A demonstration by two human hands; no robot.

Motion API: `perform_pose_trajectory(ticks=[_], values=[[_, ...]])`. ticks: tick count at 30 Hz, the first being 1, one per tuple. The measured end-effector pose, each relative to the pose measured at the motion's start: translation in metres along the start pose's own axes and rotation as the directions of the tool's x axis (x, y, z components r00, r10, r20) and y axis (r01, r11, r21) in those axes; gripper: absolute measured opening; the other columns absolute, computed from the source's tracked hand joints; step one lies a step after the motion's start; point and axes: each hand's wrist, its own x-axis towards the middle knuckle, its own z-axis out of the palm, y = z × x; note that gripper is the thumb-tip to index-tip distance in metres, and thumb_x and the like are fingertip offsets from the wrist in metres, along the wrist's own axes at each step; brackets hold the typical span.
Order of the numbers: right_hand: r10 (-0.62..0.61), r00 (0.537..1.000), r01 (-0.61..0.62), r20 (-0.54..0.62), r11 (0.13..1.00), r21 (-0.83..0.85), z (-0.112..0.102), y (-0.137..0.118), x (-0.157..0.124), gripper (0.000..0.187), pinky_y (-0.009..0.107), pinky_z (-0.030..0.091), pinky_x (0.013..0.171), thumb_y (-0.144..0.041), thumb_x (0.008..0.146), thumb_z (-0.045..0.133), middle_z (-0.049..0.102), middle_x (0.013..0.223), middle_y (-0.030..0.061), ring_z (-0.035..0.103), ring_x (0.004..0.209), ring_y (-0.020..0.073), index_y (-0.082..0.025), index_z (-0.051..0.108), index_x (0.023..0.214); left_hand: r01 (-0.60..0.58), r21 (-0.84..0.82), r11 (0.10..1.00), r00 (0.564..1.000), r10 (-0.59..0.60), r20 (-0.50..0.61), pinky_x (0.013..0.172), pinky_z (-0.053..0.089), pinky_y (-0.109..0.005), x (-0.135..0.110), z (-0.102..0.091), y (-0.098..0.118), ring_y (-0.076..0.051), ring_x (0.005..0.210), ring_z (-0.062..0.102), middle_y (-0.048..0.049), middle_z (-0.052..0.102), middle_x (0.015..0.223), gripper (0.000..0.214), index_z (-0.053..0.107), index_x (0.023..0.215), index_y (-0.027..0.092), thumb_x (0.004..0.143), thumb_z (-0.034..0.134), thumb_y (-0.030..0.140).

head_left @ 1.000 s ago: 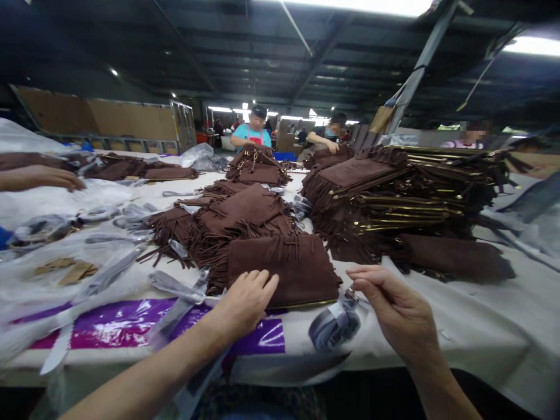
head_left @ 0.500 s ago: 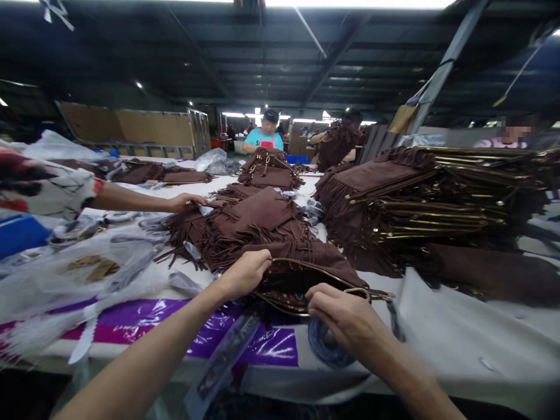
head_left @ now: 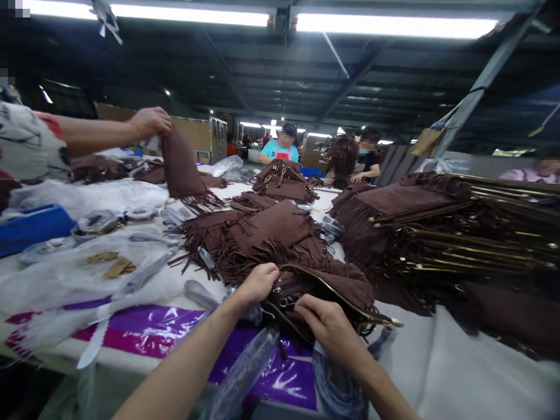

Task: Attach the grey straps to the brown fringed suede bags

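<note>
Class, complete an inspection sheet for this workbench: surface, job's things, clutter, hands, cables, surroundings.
Surface: table under white cloth, purple sheet at near edge.
Job's things: open bag, brown, fringed, zip undone.
Clutter: pile of bags behind it, tall stack to the right, plastic sleeves at left.
Hands: left hand grips the bag's rim; right hand has fingers at its mouth, grip unclear.
Cables: nothing seen.
Surroundings: a co-worker's hand lifts another bag; strip lights overhead.

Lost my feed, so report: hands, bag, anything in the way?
Left hand grips bag rim. Right hand holds its open mouth. Bag unzipped at table edge. Pile of bags close behind.
</note>
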Motion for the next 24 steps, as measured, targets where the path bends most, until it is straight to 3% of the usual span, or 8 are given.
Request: perform_pose_trajectory(ticks=[3,8,15,24], values=[[0.058,0.998,-0.059,0.015,0.993,0.100,-0.001,-0.001,0.000,0.030,0.025,0.040,0.060,-0.032,0.093,0.043,0.065,0.066,-0.0001,0.057,0.062,0.0159,-0.020,0.059,0.069,0.060,-0.108,0.992,0.998,-0.060,0.004,0.053,0.030,-0.022,0.002,0.002,-0.005,-0.011,0.057,0.040,0.0045,0.044,0.062,0.014,0.046,0.066,0.019,0.079,0.043,0.024],[0.047,0.999,-0.045,0.019,0.992,-0.115,0.006,0.004,0.000,0.029,0.027,0.036,0.057,-0.030,0.091,0.041,0.059,0.059,-0.0005,0.054,0.056,0.0165,-0.022,0.057,0.068,0.132,-0.257,0.957,0.991,-0.129,0.030,0.050,0.028,-0.022,0.000,0.003,-0.007,-0.010,0.052,0.037,0.0060,0.042,0.058,0.013,0.046,0.066,0.019,0.077,0.046,0.026],[0.033,0.999,-0.031,0.008,0.985,-0.172,0.010,0.014,0.001,0.029,0.026,0.035,0.056,-0.028,0.091,0.040,0.056,0.058,-0.0005,0.053,0.055,0.0167,-0.022,0.055,0.068,0.189,-0.364,0.912,0.982,-0.179,0.060,0.049,0.028,-0.022,-0.001,0.002,-0.005,-0.009,0.049,0.036,0.0066,0.043,0.057,0.016,0.046,0.066,0.019,0.076,0.051,0.031],[0.008,1.000,-0.009,-0.011,0.999,-0.032,0.019,0.009,0.008,0.029,0.024,0.034,0.053,-0.029,0.092,0.043,0.050,0.056,-0.0036,0.047,0.053,0.0141,-0.021,0.055,0.067,0.193,-0.411,0.891,0.981,-0.185,0.059,0.049,0.029,-0.021,0.000,0.002,-0.007,-0.009,0.052,0.039,0.0066,0.044,0.057,0.020,0.048,0.066,0.018,0.072,0.057,0.035]])
